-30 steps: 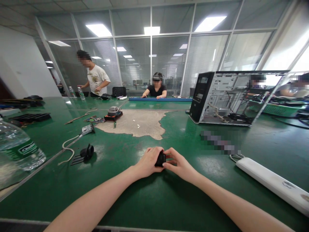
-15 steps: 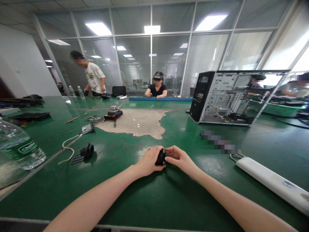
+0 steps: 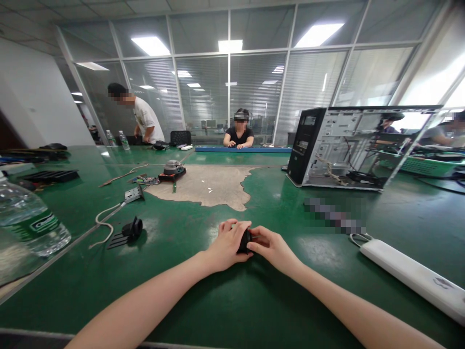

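Note:
A small black part [image 3: 245, 241], its kind unclear, is held low over the green table [image 3: 203, 310] in front of me. My left hand [image 3: 229, 242] wraps round it from the left and covers much of it. From the right, my right hand [image 3: 268, 243] grips its other side between thumb and fingers. To the left lies another black part with a round ring and flat prongs [image 3: 131, 230]. Farther left is a metal bracket [image 3: 132, 194] beside a pale cord [image 3: 106, 224].
An opened computer case [image 3: 337, 150] stands at the right, behind a white power strip [image 3: 410, 276]. A large water bottle [image 3: 32, 218] is at the left edge. A copper-and-black fan cooler [image 3: 173, 169] sits near the bare patch [image 3: 214, 194]. Two people are across the table.
My left hand's fingers have shifted over the black part, and my right hand has closed in nearer to it. The person at the far left has leaned and turned.

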`<move>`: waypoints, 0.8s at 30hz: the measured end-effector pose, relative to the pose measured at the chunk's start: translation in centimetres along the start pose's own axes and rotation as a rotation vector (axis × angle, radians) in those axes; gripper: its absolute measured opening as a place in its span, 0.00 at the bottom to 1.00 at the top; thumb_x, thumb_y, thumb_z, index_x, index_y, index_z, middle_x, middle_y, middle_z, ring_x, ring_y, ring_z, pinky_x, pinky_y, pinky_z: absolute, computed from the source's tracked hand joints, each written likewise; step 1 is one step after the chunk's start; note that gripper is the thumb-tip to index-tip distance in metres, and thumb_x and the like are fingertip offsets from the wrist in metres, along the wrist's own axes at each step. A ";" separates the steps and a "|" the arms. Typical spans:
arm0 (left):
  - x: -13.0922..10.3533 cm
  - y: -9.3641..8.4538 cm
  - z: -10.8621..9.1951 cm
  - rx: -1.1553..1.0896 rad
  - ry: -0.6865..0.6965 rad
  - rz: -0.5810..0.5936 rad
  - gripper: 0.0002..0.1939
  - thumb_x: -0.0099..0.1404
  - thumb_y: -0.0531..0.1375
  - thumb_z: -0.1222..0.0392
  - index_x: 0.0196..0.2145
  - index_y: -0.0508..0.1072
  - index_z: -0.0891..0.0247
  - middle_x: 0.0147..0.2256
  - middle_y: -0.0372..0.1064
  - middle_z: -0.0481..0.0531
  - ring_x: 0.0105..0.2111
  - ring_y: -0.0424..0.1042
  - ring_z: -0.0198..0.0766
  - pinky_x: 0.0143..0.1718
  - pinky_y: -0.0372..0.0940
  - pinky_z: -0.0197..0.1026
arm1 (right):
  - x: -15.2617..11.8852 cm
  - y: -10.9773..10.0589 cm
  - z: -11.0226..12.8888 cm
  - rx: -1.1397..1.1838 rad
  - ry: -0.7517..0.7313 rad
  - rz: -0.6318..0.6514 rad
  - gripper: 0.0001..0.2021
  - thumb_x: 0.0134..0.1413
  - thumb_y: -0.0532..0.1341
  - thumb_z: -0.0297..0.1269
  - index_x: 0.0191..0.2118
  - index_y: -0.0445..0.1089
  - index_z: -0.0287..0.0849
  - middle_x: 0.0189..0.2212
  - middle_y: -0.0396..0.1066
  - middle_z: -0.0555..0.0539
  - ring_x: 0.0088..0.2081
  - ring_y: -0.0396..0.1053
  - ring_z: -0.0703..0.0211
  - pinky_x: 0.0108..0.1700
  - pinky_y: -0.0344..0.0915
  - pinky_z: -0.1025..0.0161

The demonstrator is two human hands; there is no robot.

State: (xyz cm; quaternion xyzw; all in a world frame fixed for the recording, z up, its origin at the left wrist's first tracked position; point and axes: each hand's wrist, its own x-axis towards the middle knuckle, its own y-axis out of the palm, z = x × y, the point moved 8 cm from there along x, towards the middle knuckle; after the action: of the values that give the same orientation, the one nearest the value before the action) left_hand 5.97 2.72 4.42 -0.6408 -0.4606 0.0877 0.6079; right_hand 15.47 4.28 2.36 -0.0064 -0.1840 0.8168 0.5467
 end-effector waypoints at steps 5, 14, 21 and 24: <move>0.0 0.5 0.3 0.032 -0.001 0.069 0.41 0.52 0.62 0.52 0.56 0.42 0.60 0.51 0.55 0.57 0.45 0.59 0.48 0.43 0.59 0.50 | -0.2 0.2 0.5 0.010 -0.011 0.004 0.10 0.46 0.59 0.34 0.37 0.63 0.42 0.33 0.71 0.48 0.37 0.71 0.56 0.41 0.68 0.59; 0.2 -0.5 0.2 -0.186 0.014 0.003 0.34 0.51 0.64 0.56 0.52 0.52 0.57 0.49 0.58 0.52 0.48 0.60 0.44 0.49 0.57 0.48 | 0.1 0.0 0.1 0.025 0.017 -0.057 0.11 0.44 0.60 0.34 0.36 0.60 0.41 0.31 0.69 0.48 0.36 0.70 0.58 0.40 0.67 0.60; 0.3 -0.3 -0.1 -0.159 0.055 0.046 0.35 0.55 0.60 0.57 0.55 0.46 0.58 0.53 0.54 0.55 0.51 0.57 0.46 0.52 0.52 0.52 | 0.3 -0.2 -0.1 0.097 -0.035 -0.088 0.13 0.44 0.61 0.34 0.37 0.58 0.43 0.35 0.67 0.49 0.38 0.69 0.59 0.44 0.66 0.60; 0.2 0.0 0.1 -0.093 0.031 0.031 0.34 0.57 0.58 0.56 0.56 0.44 0.60 0.54 0.53 0.57 0.51 0.56 0.47 0.50 0.54 0.53 | 0.2 0.2 -0.6 0.140 -0.016 -0.053 0.12 0.45 0.61 0.36 0.36 0.58 0.43 0.33 0.67 0.49 0.38 0.69 0.59 0.42 0.66 0.60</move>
State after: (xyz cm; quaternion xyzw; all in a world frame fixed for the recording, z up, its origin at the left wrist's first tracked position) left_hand 5.99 2.89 4.49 -0.6765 -0.4449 0.0657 0.5832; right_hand 15.38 4.58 1.78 0.0435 -0.1308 0.8129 0.5658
